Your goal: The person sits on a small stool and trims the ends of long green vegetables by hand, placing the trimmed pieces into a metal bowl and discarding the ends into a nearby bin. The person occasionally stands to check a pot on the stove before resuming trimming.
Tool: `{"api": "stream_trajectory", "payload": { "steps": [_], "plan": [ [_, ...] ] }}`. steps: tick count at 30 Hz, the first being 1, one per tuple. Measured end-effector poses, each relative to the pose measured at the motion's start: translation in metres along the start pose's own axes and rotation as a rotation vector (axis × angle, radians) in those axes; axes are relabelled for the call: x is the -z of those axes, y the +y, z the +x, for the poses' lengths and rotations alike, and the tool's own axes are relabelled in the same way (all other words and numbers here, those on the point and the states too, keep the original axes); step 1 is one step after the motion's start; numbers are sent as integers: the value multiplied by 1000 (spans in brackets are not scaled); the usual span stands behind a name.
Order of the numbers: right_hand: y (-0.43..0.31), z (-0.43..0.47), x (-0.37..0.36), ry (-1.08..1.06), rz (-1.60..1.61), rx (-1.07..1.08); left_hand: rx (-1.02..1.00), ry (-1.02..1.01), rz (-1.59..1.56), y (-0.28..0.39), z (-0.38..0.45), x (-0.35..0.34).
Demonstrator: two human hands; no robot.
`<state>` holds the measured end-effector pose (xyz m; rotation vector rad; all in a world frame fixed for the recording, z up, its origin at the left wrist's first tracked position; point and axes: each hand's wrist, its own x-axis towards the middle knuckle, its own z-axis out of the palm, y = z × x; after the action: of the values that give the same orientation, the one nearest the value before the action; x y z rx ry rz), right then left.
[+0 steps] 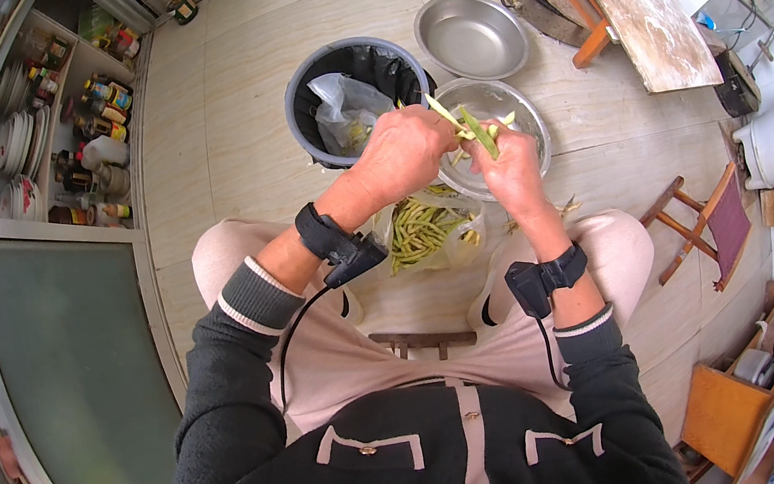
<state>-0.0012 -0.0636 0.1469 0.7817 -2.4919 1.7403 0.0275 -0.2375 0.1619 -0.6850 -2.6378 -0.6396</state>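
My left hand [410,148] and my right hand [509,160] meet above a shiny metal bowl [540,123]. Several green bean pods [478,132] are gripped between the fingers of both hands. Below the hands, a clear plastic bag [468,252] on the floor is filled with green beans [423,227]. A lined bucket [295,116] stands beyond my left hand, with a crumpled plastic bag [341,97] inside its black liner. Another metal basin [470,37], with nothing in it, is just beyond the bowl. The fingertips of my left hand are partly hidden.
A flour-dusted board [654,9] on a wooden stand [591,46] is at the upper right. A folding stool [726,226] stands right of my knee. Shelves with bottles [102,120] and plates [22,140] are at left. Bean scraps [567,207] lie near the bag.
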Motion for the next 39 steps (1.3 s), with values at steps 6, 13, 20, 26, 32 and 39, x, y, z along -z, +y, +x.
{"api": "stream_trajectory", "payload": {
  "steps": [6,13,20,26,32,39],
  "plan": [
    [-7,-2,-2,-46,196,-291,52,92,-93,4,1,0],
    [-6,-3,-6,36,621,-461,23,227,38,13,4,-3],
    [1,-1,-1,175,775,-493,-142,176,111,12,3,-7],
    [27,16,40,335,1092,-485,-113,-439,238,1,-17,-24],
    [46,26,63,451,1097,-456,93,-614,454,-19,-32,-22],
    [45,33,59,626,902,-474,265,-367,629,-57,-17,-3]
  ]
}}
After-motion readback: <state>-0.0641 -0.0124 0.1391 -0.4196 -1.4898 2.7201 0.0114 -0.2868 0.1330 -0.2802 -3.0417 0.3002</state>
